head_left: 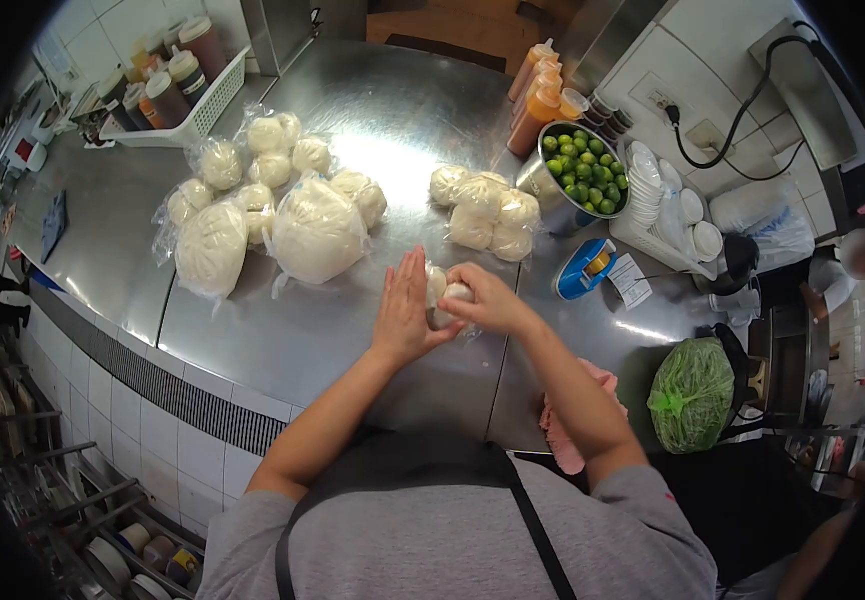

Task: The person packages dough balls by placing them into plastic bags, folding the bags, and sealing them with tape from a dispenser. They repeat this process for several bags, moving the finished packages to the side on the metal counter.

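On the steel table, a small clear plastic bag of white dough-like balls (436, 284) sits between my hands. My left hand (405, 312) is held upright along the bag's left side, its fingers stretched out and together. My right hand (487, 298) curls its fingers and thumb round a white ball on the right of the bag. Part of the bag is hidden by my hands. Just beyond, a bag of several such balls (487, 210) lies on the table. To the left are more bagged balls (270, 168) and a large bagged white lump (317, 230).
At the right stand a metal pot of green limes (528, 183), orange sauce bottles (535, 118), a blue tape dispenser (574, 272) and a rack of white dishes (642, 240). A green bag (692, 395) and pink cloth (558, 440) lie nearer. A white basket (192, 130) holds bottles at the far left.
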`<move>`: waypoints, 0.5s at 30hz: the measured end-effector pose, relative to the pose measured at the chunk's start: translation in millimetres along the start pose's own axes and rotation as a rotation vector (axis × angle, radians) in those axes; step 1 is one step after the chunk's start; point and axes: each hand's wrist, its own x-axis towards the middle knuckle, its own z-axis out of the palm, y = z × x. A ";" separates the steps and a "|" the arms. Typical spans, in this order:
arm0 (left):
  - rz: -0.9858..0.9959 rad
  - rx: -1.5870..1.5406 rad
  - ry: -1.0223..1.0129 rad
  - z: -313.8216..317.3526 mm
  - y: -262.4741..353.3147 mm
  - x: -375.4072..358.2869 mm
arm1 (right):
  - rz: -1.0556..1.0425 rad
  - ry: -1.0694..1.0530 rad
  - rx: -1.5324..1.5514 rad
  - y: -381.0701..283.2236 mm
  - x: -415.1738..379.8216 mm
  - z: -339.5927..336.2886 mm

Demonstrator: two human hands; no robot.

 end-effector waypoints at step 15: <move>0.208 0.055 0.249 -90.8 -19.9 -55.1 | 0.649 0.002 -0.713 -71.7 -198.4 -25.5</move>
